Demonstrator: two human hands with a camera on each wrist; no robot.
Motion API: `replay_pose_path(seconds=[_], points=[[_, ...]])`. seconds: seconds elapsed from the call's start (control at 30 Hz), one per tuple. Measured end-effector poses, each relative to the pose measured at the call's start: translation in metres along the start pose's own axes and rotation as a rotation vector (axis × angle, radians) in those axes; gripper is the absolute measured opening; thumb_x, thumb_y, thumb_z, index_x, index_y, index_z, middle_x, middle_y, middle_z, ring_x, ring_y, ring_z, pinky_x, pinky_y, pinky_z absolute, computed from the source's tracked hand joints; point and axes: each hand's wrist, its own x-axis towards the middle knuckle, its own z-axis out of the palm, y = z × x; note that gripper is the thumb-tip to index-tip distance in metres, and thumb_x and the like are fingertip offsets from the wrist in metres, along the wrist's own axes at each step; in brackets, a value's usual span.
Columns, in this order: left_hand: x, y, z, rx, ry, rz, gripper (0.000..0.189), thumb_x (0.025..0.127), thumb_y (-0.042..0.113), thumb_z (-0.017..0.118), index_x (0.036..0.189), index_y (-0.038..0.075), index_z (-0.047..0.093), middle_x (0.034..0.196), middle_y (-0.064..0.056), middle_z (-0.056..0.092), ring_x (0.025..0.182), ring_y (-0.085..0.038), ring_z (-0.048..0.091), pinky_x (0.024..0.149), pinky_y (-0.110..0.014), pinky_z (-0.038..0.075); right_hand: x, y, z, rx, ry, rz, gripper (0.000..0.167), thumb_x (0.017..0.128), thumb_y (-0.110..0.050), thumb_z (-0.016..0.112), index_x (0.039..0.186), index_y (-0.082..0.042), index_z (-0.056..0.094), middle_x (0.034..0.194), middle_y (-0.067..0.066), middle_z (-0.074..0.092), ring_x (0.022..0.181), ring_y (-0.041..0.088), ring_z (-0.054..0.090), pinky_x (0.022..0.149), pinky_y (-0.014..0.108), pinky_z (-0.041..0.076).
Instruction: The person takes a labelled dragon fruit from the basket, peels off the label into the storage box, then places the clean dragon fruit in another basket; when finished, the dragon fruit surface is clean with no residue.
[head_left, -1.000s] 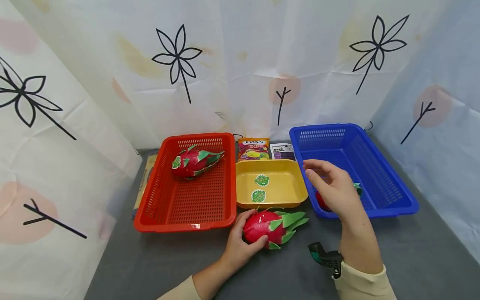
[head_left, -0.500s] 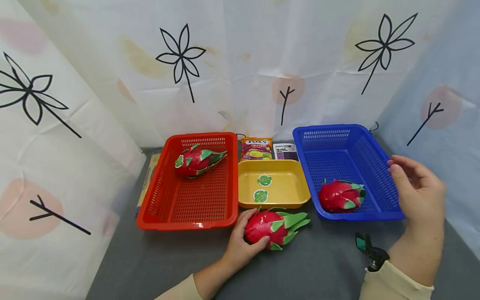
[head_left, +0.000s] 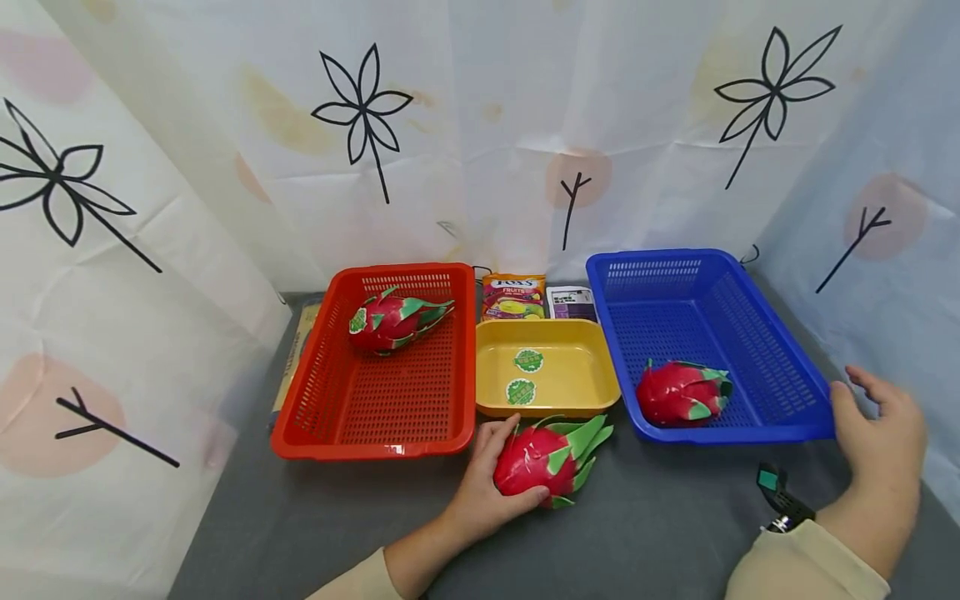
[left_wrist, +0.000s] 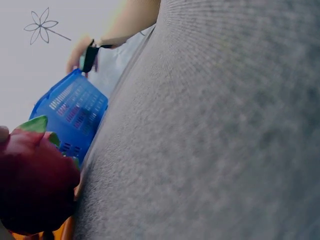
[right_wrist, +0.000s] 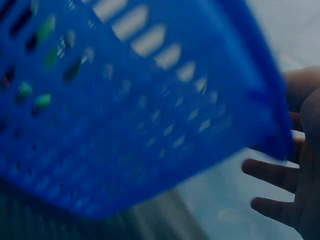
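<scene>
My left hand [head_left: 487,483] grips a red dragon fruit [head_left: 534,460] with green leaf tips, on the grey table in front of the yellow tray [head_left: 551,409]. That dragon fruit [left_wrist: 37,180] appears dark at the left of the left wrist view. My right hand [head_left: 881,433] is at the front right corner of the blue basket [head_left: 780,432], thumb by the rim. In the right wrist view, its fingers [right_wrist: 272,175] stretch out beside the corner; whether they touch it is unclear. A second dragon fruit [head_left: 681,393] lies inside the blue basket, at its front left.
At left stands a red basket [head_left: 375,452] holding another dragon fruit [head_left: 393,322]. Two round green stickers [head_left: 521,391] show in the yellow tray. Behind it are an orange candy packet [head_left: 513,297] and a white-and-purple packet [head_left: 572,303]. Patterned cloth [head_left: 480,125] surrounds the table.
From over the blue basket's left front, my right hand has moved right, then down to its front right corner, uncovering the dragon fruit inside. The dragon fruit in my left hand has turned slightly.
</scene>
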Motion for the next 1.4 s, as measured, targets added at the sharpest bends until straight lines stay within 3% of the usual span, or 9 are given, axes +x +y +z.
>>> replay_pose_path(seconds=[0.1,0.27,0.4,0.63,0.87,1.0,1.1,1.27,1.4], points=[[0.001,0.004,0.000,-0.005,-0.037,-0.060,0.090,0.075,0.028,0.090,0.152,0.021,0.044,0.135,0.003,0.046,0.129,-0.022,0.045,0.088,-0.030,0.056,0.002,0.015,0.002,0.042,-0.095,0.117,0.053,0.107,-0.037,0.043,0.154,-0.013,0.048,0.149,0.006,0.055,0.139,0.020,0.047,0.117,0.036,0.033],[0.002,0.006,-0.001,-0.125,-0.088,-0.129,0.083,0.078,0.024,0.088,0.147,0.018,0.042,0.136,-0.004,0.051,0.126,-0.029,0.050,0.086,-0.032,0.057,0.003,0.028,0.007,0.318,-0.164,0.187,0.046,0.103,-0.043,0.057,0.148,-0.032,0.056,0.112,-0.036,0.057,0.103,-0.014,0.051,0.090,0.003,0.036],[0.006,0.010,-0.009,-0.221,-0.132,-0.168,0.080,0.080,0.018,0.087,0.145,0.011,0.042,0.137,-0.009,0.053,0.125,-0.030,0.051,0.088,-0.034,0.057,0.002,0.028,0.008,0.422,-0.158,0.172,0.044,0.101,-0.036,0.065,0.145,-0.035,0.059,0.119,-0.034,0.058,0.099,-0.016,0.052,0.083,-0.001,0.037],[0.008,0.041,-0.037,-0.266,-0.273,-0.225,0.078,0.079,0.013,0.084,0.144,0.008,0.042,0.138,-0.010,0.053,0.126,-0.029,0.050,0.087,-0.036,0.058,0.006,0.029,0.010,0.403,-0.155,0.130,0.044,0.100,-0.035,0.066,0.143,-0.034,0.060,0.117,-0.034,0.058,0.101,-0.017,0.052,0.083,-0.001,0.037],[0.007,0.085,-0.049,-0.418,-0.381,-0.152,0.076,0.080,0.006,0.081,0.143,0.015,0.040,0.141,-0.012,0.050,0.131,-0.032,0.049,0.089,-0.045,0.058,0.005,0.033,0.005,0.314,-0.174,0.129,0.047,0.100,-0.041,0.064,0.146,-0.038,0.056,0.135,-0.027,0.052,0.116,-0.014,0.047,0.089,-0.001,0.033],[0.021,0.108,-0.043,-0.453,-0.351,-0.043,0.076,0.082,0.007,0.080,0.145,0.012,0.038,0.143,-0.013,0.049,0.133,-0.033,0.047,0.091,-0.046,0.057,0.002,0.033,0.004,0.239,-0.199,0.126,0.051,0.100,-0.047,0.062,0.149,-0.039,0.052,0.150,-0.009,0.047,0.119,-0.010,0.047,0.104,0.011,0.034],[0.042,0.123,-0.032,-0.438,-0.263,-0.010,0.077,0.083,0.008,0.079,0.147,0.011,0.036,0.144,-0.011,0.049,0.132,-0.033,0.047,0.091,-0.046,0.057,0.002,0.034,0.003,0.206,-0.222,0.102,0.054,0.100,-0.047,0.062,0.151,-0.039,0.048,0.154,-0.001,0.043,0.125,-0.006,0.044,0.115,0.024,0.029],[0.090,0.136,-0.006,-0.426,-0.057,-0.084,0.079,0.083,0.013,0.081,0.148,0.018,0.035,0.145,-0.006,0.050,0.133,-0.028,0.046,0.091,-0.044,0.057,0.004,0.036,0.002,0.224,-0.290,0.050,0.064,0.099,-0.043,0.065,0.157,-0.036,0.039,0.159,0.007,0.036,0.140,0.007,0.036,0.122,0.040,0.021],[0.132,0.132,0.013,-0.421,0.044,-0.117,0.080,0.083,0.018,0.084,0.146,0.025,0.036,0.144,-0.004,0.049,0.133,-0.026,0.046,0.090,-0.044,0.058,0.004,0.040,0.003,0.276,-0.322,0.017,0.065,0.100,-0.039,0.066,0.158,-0.036,0.037,0.154,-0.008,0.042,0.129,-0.005,0.041,0.122,0.038,0.019]])
